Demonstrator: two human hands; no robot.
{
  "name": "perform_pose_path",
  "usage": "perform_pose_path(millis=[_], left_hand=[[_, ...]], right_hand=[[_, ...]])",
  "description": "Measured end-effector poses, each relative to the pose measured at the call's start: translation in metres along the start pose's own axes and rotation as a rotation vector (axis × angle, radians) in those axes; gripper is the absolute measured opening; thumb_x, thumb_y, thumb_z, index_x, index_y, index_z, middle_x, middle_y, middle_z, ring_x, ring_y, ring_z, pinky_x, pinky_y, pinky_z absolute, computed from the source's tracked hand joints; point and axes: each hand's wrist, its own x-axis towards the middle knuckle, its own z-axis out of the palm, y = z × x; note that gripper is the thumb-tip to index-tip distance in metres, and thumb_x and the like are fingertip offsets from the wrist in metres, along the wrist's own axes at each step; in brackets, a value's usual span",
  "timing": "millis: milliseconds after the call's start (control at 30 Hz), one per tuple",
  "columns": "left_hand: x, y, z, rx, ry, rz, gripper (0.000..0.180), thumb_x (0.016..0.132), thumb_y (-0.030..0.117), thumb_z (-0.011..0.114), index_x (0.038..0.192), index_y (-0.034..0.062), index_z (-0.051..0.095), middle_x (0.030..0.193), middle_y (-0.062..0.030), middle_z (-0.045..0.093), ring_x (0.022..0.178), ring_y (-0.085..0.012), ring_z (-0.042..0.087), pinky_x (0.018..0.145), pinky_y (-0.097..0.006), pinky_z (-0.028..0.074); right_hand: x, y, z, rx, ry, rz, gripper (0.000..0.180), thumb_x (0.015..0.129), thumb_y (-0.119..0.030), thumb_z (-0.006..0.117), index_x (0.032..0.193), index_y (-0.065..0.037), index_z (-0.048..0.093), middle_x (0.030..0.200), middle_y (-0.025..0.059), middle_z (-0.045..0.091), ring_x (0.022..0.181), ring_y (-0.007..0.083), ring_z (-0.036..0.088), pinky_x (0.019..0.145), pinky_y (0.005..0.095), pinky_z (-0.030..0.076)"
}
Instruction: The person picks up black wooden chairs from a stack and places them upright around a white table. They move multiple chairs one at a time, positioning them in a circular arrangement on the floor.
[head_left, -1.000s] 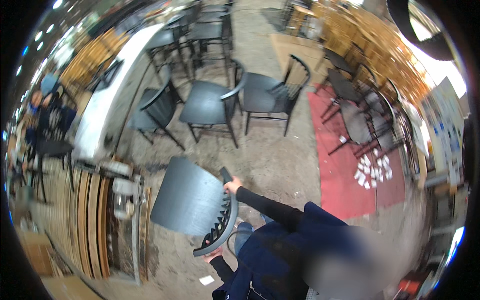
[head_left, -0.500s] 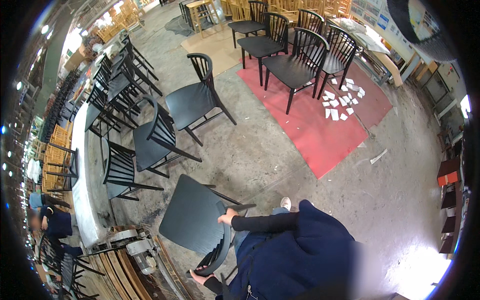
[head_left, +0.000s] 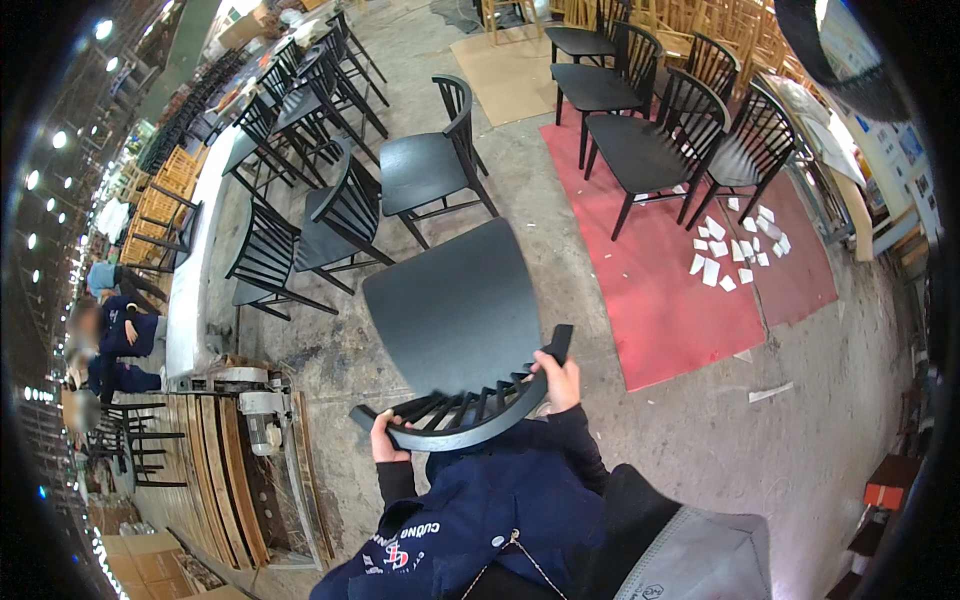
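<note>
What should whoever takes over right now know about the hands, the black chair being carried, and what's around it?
Left hand: gripping the left end of the black chair's curved backrest.
Right hand: gripping the right end.
Chair: held off the floor in front of the body, seat facing up.
Ahead: black chairs in rows on the concrete, more on the red mat, beside scattered white papers.
Carried chair not set down.
</note>
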Motion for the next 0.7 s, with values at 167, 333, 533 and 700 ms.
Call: perform_pose_path(millis=[167, 333, 533, 700], left_hand=[[0.038, -0.019, 0.099, 0.049, -0.079, -0.104, 0.005, 0.075, 0.01, 0.054, 0.074, 0.0073, 0.049, 0.062, -0.003, 0.048, 0.057, -0.0143, 0.048, 0.054, -0.029, 0.045], [0.115, -0.036, 0.208, 0.06, -0.307, -0.16, 0.008, 0.077, 0.013, 0.054, 0.074, 0.0069, 0.05, 0.062, -0.0029, 0.049, 0.057, -0.0155, 0.049, 0.054, -0.03, 0.046], [0.182, -0.046, 0.345, 0.031, -0.212, -0.205, 0.012, 0.069, 0.008, 0.062, 0.068, 0.0023, 0.051, 0.062, -0.0058, 0.049, 0.052, -0.017, 0.049, 0.05, -0.03, 0.046], [0.221, -0.035, 0.43, 0.166, -0.139, -0.216, 0.014, 0.068, 0.011, 0.064, 0.067, 0.0039, 0.052, 0.062, -0.0037, 0.049, 0.051, -0.0165, 0.05, 0.05, -0.029, 0.048]], right_hand=[[0.051, -0.052, -0.027, 0.182, 0.075, -0.026, 0.02, 0.075, -0.014, 0.061, 0.082, 0.0, 0.048, 0.062, 0.0044, 0.053, 0.052, 0.0121, 0.051, 0.049, 0.025, 0.043], [0.143, -0.09, -0.037, 0.088, 0.223, -0.102, 0.019, 0.078, -0.019, 0.058, 0.076, -0.001, 0.055, 0.061, 0.0015, 0.052, 0.055, 0.0098, 0.049, 0.052, 0.0237, 0.039], [0.261, -0.145, -0.025, 0.225, 0.301, 0.036, 0.016, 0.077, -0.019, 0.058, 0.074, -0.004, 0.053, 0.061, 0.0055, 0.053, 0.051, 0.0143, 0.051, 0.049, 0.0272, 0.043], [0.335, -0.176, -0.018, 0.282, 0.327, 0.037, 0.018, 0.076, -0.017, 0.058, 0.08, -0.002, 0.05, 0.062, 0.0088, 0.055, 0.049, 0.0171, 0.053, 0.047, 0.0298, 0.048]])
